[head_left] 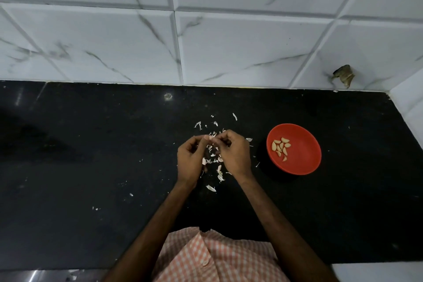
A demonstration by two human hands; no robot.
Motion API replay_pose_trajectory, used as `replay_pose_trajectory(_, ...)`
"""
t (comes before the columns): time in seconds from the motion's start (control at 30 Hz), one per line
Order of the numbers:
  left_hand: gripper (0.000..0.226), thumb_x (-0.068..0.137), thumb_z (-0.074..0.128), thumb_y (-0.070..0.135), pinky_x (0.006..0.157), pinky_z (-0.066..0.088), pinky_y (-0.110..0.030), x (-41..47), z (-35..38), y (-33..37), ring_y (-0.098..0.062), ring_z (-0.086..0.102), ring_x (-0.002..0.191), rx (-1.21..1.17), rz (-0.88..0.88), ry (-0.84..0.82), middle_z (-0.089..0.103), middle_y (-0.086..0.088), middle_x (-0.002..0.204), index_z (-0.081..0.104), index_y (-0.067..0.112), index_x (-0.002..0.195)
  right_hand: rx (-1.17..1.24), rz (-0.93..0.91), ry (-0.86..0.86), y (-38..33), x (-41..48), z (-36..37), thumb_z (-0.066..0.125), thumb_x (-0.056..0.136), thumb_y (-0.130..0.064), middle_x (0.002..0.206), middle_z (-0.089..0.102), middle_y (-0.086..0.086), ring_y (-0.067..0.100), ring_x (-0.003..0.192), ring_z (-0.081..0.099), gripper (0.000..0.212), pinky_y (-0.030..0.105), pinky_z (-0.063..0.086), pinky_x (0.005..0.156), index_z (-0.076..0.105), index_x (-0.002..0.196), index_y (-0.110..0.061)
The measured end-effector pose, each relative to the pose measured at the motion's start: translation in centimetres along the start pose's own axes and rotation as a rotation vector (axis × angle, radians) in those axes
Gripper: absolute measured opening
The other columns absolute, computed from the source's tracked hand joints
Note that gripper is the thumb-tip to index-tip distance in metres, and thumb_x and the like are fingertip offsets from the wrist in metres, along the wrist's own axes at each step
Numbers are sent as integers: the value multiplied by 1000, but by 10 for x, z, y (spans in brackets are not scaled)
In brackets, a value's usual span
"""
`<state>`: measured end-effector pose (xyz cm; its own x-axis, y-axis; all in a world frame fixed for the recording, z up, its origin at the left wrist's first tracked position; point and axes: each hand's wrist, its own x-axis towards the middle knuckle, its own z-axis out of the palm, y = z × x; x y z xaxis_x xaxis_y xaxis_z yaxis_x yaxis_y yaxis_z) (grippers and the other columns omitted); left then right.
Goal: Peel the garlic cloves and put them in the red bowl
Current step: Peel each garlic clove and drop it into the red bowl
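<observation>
Your left hand (191, 159) and right hand (234, 155) both pinch one garlic clove (212, 140) at their fingertips, above the loose skins (219, 175). If you squeeze hard, it could slip and land among them, short of the red bowl (306, 162) just right of your right hand.

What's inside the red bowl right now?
A cluster of peeled garlic cloves lies on the left side of the red bowl floor; the rest of the floor is bare. Nothing covers the bowl. Where the cloves overlap, the parts underneath are hidden, so an exact count is uncertain.
</observation>
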<state>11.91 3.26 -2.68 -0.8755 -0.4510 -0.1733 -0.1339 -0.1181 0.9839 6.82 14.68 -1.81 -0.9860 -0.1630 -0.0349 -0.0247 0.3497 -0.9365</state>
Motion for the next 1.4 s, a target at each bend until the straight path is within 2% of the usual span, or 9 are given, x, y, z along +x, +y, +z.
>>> replay_pose_trajectory(0.1, 17, 100, 63, 21, 37, 38, -24, 1, -1, 1, -13, 53, 53, -21, -46, -16, 65, -11, 72, 73, 10, 94, -25, -5, -31, 1, 3, -2, 75, 90, -16, 80, 73, -4, 9, 76, 71, 8, 28, 60, 70, 73, 88, -8)
replay_pose_trajectory(0.43, 22, 102, 56, 18, 37, 29, -18, 4, -3, 16, -10, 53, 60, -255, -336, -160, 65, -6, 80, 64, 9, 83, 277, 100, -160, -1, 2, -6, 65, 95, 0, 74, 69, 2, 14, 72, 67, 19, 28, 57, 64, 69, 82, -12)
replay_pose_trajectory(0.5, 25, 103, 54, 21, 38, 29, -17, 3, -3, 16, -8, 51, 58, -219, -325, -146, 62, -3, 77, 64, 9, 84, 258, 97, -181, 0, 2, -7, 63, 96, 1, 74, 69, 2, 12, 70, 66, 19, 26, 55, 62, 68, 82, -12)
replay_pose_trajectory(0.63, 31, 106, 50, 25, 37, 27, -17, -2, 0, 19, -5, 49, 55, -138, -223, -155, 60, -2, 76, 63, 6, 85, 165, 57, -175, 3, 8, -13, 65, 95, -2, 82, 73, 11, 37, 77, 68, 13, 43, 58, 72, 70, 85, -9)
replay_pose_trajectory(0.73, 33, 106, 52, 27, 37, 32, -20, -1, 1, 18, -8, 50, 54, -53, -119, -101, 58, -10, 73, 64, -2, 94, 186, 66, -130, 3, 10, -17, 69, 92, -1, 87, 74, 10, 20, 81, 72, 3, 29, 61, 68, 72, 94, -2)
replay_pose_trajectory(0.87, 29, 104, 55, 30, 41, 40, -27, 2, -1, 13, -15, 54, 55, 89, -1, -29, 64, -16, 73, 67, 8, 89, 37, 21, -129, 4, 10, -20, 73, 90, -4, 89, 77, -2, 9, 87, 73, 20, 28, 60, 80, 73, 106, -15)
replay_pose_trajectory(1.07, 22, 97, 65, 39, 54, 50, -45, 5, -5, 8, -19, 58, 57, 180, 28, 31, 67, -2, 69, 69, 22, 84, -75, -123, -142, -10, 7, -15, 69, 95, -21, 101, 74, -8, 3, 98, 66, 13, 21, 52, 89, 77, 104, -15)
replay_pose_trajectory(1.23, 17, 99, 65, 22, 40, 45, -29, 5, -2, 13, -18, 55, 49, 70, -9, 17, 67, -22, 72, 72, 8, 93, 118, -4, -98, -10, 4, -6, 75, 90, -14, 85, 76, 0, 17, 82, 74, 4, 47, 62, 79, 75, 94, -11)
replay_pose_trajectory(1.4, 6, 96, 68, 14, 40, 48, -25, 0, -1, 21, -18, 63, 62, 145, 55, -12, 72, -7, 85, 73, 12, 99, 108, -35, -20, -10, 2, -9, 75, 90, -10, 87, 77, -2, 12, 85, 74, 3, 39, 61, 84, 76, 93, -10)
